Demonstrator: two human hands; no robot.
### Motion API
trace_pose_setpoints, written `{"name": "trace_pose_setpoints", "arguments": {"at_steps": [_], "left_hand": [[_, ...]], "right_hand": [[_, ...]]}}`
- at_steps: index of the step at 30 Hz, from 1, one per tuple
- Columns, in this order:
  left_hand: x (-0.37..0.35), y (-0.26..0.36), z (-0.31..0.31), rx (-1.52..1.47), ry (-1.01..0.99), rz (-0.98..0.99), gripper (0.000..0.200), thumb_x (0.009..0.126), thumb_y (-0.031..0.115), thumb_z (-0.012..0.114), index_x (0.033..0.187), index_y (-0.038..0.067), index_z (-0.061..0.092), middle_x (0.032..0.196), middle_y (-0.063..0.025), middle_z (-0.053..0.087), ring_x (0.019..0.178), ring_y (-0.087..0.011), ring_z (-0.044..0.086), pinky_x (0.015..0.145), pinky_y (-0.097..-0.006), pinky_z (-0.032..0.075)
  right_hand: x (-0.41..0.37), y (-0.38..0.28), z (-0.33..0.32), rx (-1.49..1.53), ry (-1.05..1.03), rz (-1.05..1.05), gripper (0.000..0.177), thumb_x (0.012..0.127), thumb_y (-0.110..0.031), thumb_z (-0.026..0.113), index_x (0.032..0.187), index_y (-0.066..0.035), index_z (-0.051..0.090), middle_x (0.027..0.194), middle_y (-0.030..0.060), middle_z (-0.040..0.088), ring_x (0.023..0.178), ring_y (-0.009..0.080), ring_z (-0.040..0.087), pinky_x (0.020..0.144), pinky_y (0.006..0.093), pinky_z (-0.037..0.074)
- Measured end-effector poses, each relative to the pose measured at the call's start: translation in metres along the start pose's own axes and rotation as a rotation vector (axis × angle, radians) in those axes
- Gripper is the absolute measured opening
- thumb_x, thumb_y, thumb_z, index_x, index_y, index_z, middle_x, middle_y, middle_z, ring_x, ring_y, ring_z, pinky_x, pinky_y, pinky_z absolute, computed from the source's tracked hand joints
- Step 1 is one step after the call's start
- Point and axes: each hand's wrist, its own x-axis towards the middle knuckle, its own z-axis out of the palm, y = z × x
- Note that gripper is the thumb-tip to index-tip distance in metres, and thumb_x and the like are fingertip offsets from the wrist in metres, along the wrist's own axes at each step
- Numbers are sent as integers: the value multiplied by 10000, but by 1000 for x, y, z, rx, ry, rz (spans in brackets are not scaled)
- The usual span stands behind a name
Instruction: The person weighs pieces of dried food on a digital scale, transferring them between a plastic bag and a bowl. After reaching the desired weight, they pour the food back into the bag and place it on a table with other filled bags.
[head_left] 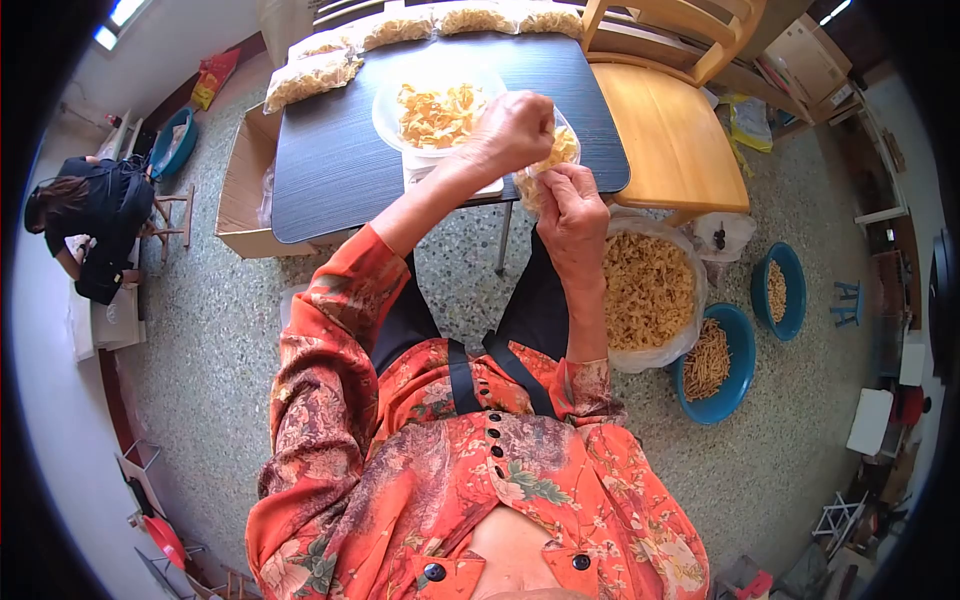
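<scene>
A clear plastic bag (563, 148) with pale yellow flaky pieces in it is held at the right side of the dark table, near its front edge. My left hand (515, 130) is closed at the bag's upper part, its fingers curled down and partly hidden. Lower down, my right hand (575, 215) pinches the bag's near side. Left of the bag, a clear round bowl (385, 118) holds more of the yellow flakes (437, 112). Under the bowl's near edge shows a white, scale-like device (415, 172), partly covered by my left forearm.
Several filled bags (395, 30) line the table's (330, 150) far edge. A wooden chair (670, 130) adjoins its right side. A large lined tub (650, 290) of flakes and blue basins (735, 350) stand on the floor at right. A cardboard box (240, 185) is at left; another person (90, 215) sits beyond.
</scene>
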Motion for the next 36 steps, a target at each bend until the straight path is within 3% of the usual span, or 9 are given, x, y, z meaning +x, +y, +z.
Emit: {"name": "trace_pose_setpoints", "arguments": {"at_steps": [4, 9, 17, 19, 23, 26, 29, 34, 36], "left_hand": [[-7, 18, 12, 140, 141, 187, 84, 770, 61, 637, 726, -9, 623, 711, -174, 640, 699, -370, 643, 677, -425, 530], [-7, 22, -8, 20, -169, 52, 99, 801, 82, 636, 816, 3, 694, 804, -190, 674, 792, -350, 677, 724, -419, 537], [-4, 12, 7, 221, -145, 175, 100, 727, 130, 689, 797, 76, 736, 776, -119, 694, 765, -324, 688, 699, -414, 545], [2, 19, 7, 306, -286, 3, 85, 722, 132, 689, 777, 84, 731, 792, -109, 698, 796, -309, 691, 707, -416, 541], [1, 21, 0, 367, -298, 40, 65, 738, 113, 682, 783, 90, 723, 804, -105, 701, 815, -305, 692, 710, -409, 538], [-3, 12, -12, 49, -255, 90, 83, 757, 63, 711, 826, 66, 666, 778, -97, 686, 769, -305, 681, 698, -393, 536], [-5, -1, -34, -184, -251, 54, 188, 725, 55, 788, 821, 41, 627, 714, -52, 638, 705, -175, 632, 667, -345, 520], [-5, -45, -76, -23, -113, -89, 61, 788, 76, 716, 841, 62, 691, 745, -47, 682, 700, -138, 640, 663, -305, 519], [-6, -64, -88, 223, -87, -107, 21, 782, 58, 678, 798, 53, 692, 757, -97, 688, 707, -204, 663, 654, -340, 526]], "right_hand": [[-1, -2, 0, 1, -22, 1, 106, 829, -11, 690, 935, -13, 689, 937, 119, 645, 792, 311, 670, 680, 378, 550], [-4, 4, -1, 1, -36, 35, 120, 834, 10, 688, 951, -14, 686, 953, 127, 647, 817, 312, 672, 688, 366, 549], [-3, 2, 3, -4, -3, -63, 117, 835, -31, 682, 950, -16, 675, 1002, 119, 652, 822, 334, 671, 682, 399, 555], [-4, 2, 2, 1, -27, -49, 126, 837, -35, 682, 963, -20, 680, 1019, 129, 657, 842, 340, 671, 691, 401, 555], [-2, 0, 1, 18, -34, 0, 97, 850, -5, 676, 946, -6, 680, 971, 137, 655, 831, 322, 664, 705, 378, 539], [-4, 4, 0, -15, -36, 10, 89, 852, -6, 678, 940, -3, 682, 957, 134, 656, 836, 309, 665, 718, 374, 541], [-4, 6, 0, 0, -40, 15, 103, 840, -15, 674, 942, -26, 686, 950, 117, 647, 830, 312, 666, 712, 389, 553], [-3, 4, -4, -8, -26, -14, 102, 819, -7, 695, 921, -15, 689, 935, 118, 646, 829, 300, 667, 738, 376, 560], [-3, 3, -6, -17, -28, -10, 108, 814, -6, 701, 921, -14, 691, 934, 120, 647, 831, 299, 668, 739, 376, 560]]}}
